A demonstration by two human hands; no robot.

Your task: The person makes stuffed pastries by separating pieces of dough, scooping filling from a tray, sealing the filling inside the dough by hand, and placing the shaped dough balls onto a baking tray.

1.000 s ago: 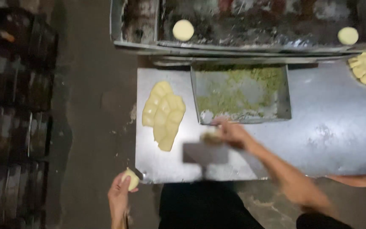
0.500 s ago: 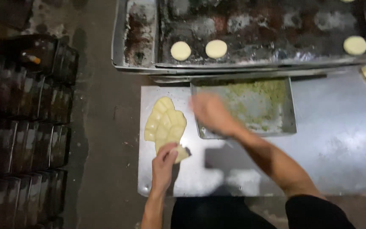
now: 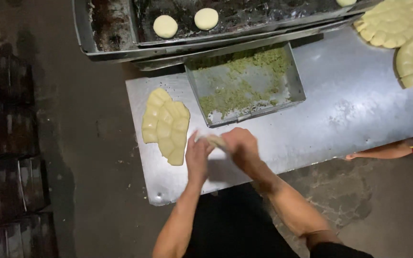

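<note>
Both hands meet over the near edge of the steel table [image 3: 359,119], closed together around a small piece of pale dough [image 3: 214,140] that shows only as a blurred sliver between them. The left hand [image 3: 197,155] cups it from the left and below, the right hand [image 3: 240,145] presses in from the right, so the piece sits squarely between the palms, no nearer to one than the other; its shape and long axis cannot be made out. Just beside the left hand, to its left on the table, lies a scored slab of pale dough [image 3: 166,126], cut into small blocks, its long side running away from the person. Straight ahead of the hands, just beyond them, stands a shallow metal tray [image 3: 295,79] with crumbly green filling [image 3: 237,88] scattered over its floor. Further off, a dark baking tray [image 3: 264,16] carries two flat round dough discs [image 3: 165,26] side by side. At the far right of the table rest two round scored dough slabs [image 3: 390,21], well apart from the hands. Another person's forearm [image 3: 383,152] shows at the table's right edge.
</note>
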